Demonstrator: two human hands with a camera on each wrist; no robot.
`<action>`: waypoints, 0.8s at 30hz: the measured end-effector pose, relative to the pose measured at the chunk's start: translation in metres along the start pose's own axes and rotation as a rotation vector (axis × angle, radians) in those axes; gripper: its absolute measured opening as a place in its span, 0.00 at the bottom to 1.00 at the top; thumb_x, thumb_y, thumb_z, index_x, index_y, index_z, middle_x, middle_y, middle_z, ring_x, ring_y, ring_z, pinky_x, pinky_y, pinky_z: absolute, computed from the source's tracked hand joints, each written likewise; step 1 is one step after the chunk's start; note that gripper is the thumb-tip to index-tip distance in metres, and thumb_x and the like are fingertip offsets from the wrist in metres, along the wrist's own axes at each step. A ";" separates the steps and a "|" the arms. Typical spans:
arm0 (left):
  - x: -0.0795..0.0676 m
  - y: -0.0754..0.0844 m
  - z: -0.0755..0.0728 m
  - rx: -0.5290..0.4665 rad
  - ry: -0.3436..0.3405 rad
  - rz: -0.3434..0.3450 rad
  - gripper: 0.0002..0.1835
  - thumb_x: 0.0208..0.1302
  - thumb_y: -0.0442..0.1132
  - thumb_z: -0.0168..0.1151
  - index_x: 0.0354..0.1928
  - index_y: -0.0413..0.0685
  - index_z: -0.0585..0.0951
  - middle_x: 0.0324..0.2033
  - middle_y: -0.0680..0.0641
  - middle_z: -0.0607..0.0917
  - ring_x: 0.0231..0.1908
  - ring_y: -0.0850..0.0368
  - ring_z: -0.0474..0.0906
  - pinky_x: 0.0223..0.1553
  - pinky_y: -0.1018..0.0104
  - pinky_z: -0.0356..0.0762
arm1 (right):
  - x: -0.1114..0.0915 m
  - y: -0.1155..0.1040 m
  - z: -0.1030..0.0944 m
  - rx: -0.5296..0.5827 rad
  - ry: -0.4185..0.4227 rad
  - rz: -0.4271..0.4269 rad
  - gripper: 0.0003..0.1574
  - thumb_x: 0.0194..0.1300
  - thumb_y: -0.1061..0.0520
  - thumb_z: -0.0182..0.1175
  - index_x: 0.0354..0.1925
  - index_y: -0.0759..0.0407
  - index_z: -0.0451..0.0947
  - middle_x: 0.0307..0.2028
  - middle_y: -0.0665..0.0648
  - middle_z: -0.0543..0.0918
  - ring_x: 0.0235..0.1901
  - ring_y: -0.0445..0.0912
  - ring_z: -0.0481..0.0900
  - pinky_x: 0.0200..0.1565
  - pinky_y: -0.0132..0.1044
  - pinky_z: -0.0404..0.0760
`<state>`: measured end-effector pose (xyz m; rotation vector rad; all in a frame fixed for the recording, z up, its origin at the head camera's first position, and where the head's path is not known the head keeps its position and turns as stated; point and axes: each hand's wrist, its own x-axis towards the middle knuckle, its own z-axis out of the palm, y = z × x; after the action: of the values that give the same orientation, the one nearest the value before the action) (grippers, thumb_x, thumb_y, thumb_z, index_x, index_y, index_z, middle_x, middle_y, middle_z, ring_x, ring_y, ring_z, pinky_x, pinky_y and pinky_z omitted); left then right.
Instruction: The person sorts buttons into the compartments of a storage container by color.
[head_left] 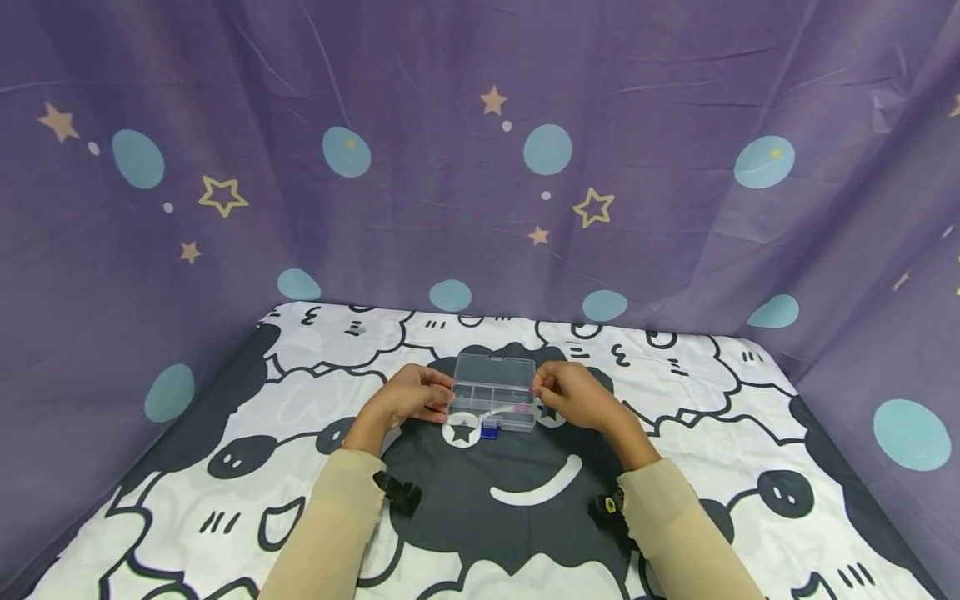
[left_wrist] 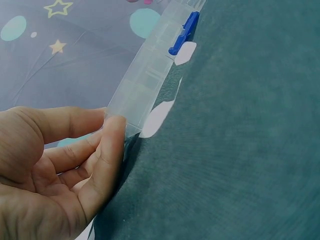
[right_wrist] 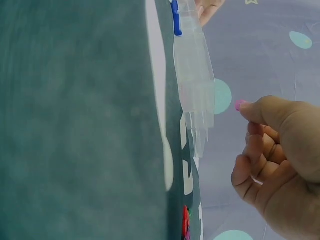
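A clear plastic compartment box [head_left: 495, 372] lies on the bed cover with its lid raised at the back and a blue latch [head_left: 490, 432] at the front. My left hand [head_left: 411, 393] grips the box's left end; in the left wrist view, the thumb and a finger hold its corner. My right hand [head_left: 577, 393] is over the right end of the box. Between its thumb and forefinger it pinches a small pink round piece [right_wrist: 239, 105], apart from the box in the right wrist view. Something pink [head_left: 522, 408] shows inside the right front compartment.
The printed black-and-white cover [head_left: 525, 533] spreads beneath the box. A purple curtain [head_left: 450, 225] hangs behind and at both sides. In the right wrist view, small red and green things [right_wrist: 186, 220] show at the cover's edge.
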<state>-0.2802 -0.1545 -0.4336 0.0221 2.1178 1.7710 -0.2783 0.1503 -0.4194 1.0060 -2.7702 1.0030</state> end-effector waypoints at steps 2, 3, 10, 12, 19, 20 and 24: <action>0.000 0.000 0.000 -0.001 -0.003 0.002 0.17 0.60 0.30 0.64 0.52 0.36 0.78 0.41 0.37 0.80 0.31 0.47 0.82 0.34 0.56 0.86 | 0.000 0.001 0.001 0.001 -0.002 0.008 0.04 0.67 0.58 0.58 0.34 0.55 0.77 0.22 0.46 0.76 0.18 0.40 0.70 0.20 0.33 0.74; 0.000 0.000 0.000 -0.001 -0.003 0.002 0.18 0.60 0.30 0.64 0.52 0.36 0.78 0.41 0.37 0.80 0.31 0.47 0.82 0.35 0.56 0.86 | 0.000 0.001 0.001 -0.003 -0.003 0.011 0.04 0.67 0.58 0.58 0.34 0.55 0.77 0.22 0.46 0.76 0.19 0.40 0.71 0.21 0.33 0.74; 0.000 0.000 -0.001 -0.005 -0.008 -0.002 0.18 0.59 0.30 0.64 0.52 0.36 0.78 0.41 0.37 0.80 0.31 0.47 0.82 0.35 0.56 0.86 | -0.001 0.001 -0.002 -0.025 -0.013 0.037 0.03 0.67 0.57 0.60 0.35 0.54 0.78 0.25 0.46 0.77 0.22 0.40 0.73 0.24 0.35 0.77; 0.000 0.000 -0.001 -0.003 -0.008 -0.001 0.18 0.59 0.30 0.64 0.52 0.36 0.77 0.41 0.37 0.80 0.31 0.47 0.82 0.35 0.56 0.86 | -0.002 0.001 -0.005 -0.024 -0.017 0.048 0.03 0.67 0.56 0.60 0.35 0.54 0.78 0.25 0.47 0.78 0.23 0.40 0.74 0.25 0.35 0.77; 0.001 0.001 0.000 -0.005 -0.001 -0.007 0.17 0.59 0.29 0.63 0.52 0.36 0.78 0.40 0.37 0.80 0.31 0.48 0.82 0.35 0.56 0.86 | -0.010 0.007 -0.019 0.009 -0.022 0.064 0.04 0.66 0.57 0.61 0.36 0.57 0.79 0.27 0.48 0.80 0.25 0.40 0.76 0.29 0.35 0.78; 0.001 0.000 0.000 -0.004 0.001 -0.008 0.17 0.59 0.29 0.64 0.51 0.36 0.78 0.40 0.37 0.80 0.31 0.48 0.82 0.35 0.56 0.86 | -0.011 0.009 -0.022 0.009 -0.020 0.067 0.04 0.65 0.57 0.61 0.35 0.57 0.79 0.26 0.48 0.80 0.25 0.40 0.76 0.29 0.35 0.78; 0.001 -0.001 0.000 -0.001 0.005 -0.007 0.17 0.59 0.29 0.64 0.51 0.37 0.78 0.40 0.37 0.80 0.30 0.48 0.82 0.35 0.56 0.86 | -0.019 0.018 -0.033 0.007 -0.029 0.088 0.04 0.65 0.57 0.61 0.34 0.56 0.80 0.25 0.49 0.80 0.24 0.41 0.75 0.28 0.35 0.78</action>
<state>-0.2811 -0.1547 -0.4346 0.0104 2.1179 1.7693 -0.2794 0.1907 -0.4081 0.9137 -2.8602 1.0170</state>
